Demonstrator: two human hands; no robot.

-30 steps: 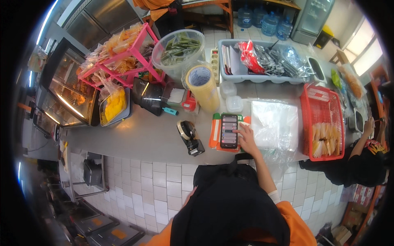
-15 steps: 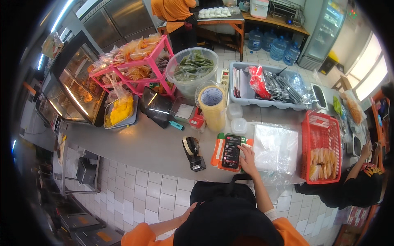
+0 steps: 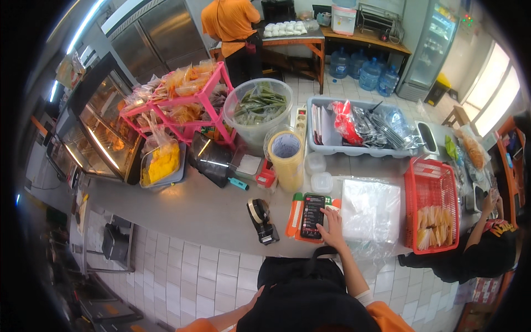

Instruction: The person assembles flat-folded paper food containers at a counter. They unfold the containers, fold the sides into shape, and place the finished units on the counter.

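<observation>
The phone (image 3: 312, 214) lies flat just below the middle of the frame, dark with a lit screen, on an orange and green pad (image 3: 297, 217) at the counter's (image 3: 193, 213) near edge. The right hand (image 3: 333, 228) rests at its right side, fingers loosely spread, one fingertip on or just over the screen; it grips nothing. The left hand shows only as a sliver at the bottom centre by the dark bag (image 3: 298, 299) on the person's front, and I cannot tell whether it is open or closed.

Just left of the phone stands a black tape dispenser (image 3: 261, 220). Just right of it lies a stack of clear plastic bags (image 3: 369, 213), touching the hand's far side, and beyond that a red basket (image 3: 434, 188) with pale wrapped pieces. Above the phone sit two small lidded tubs (image 3: 319, 173) and a yellow roll (image 3: 286, 157) standing upright. Further up are a clear bin of green leaves (image 3: 257, 113), a grey tray (image 3: 326, 146) of packets and a pink rack (image 3: 177, 105) of bagged snacks at upper left. A second person (image 3: 487, 243) leans at the counter on the lower right.

The phone sits close to the edge, so a hard swipe or a sleeve drag could probably push it and the pad off onto the tiled floor. The slippery bags under the wrist may slide too
</observation>
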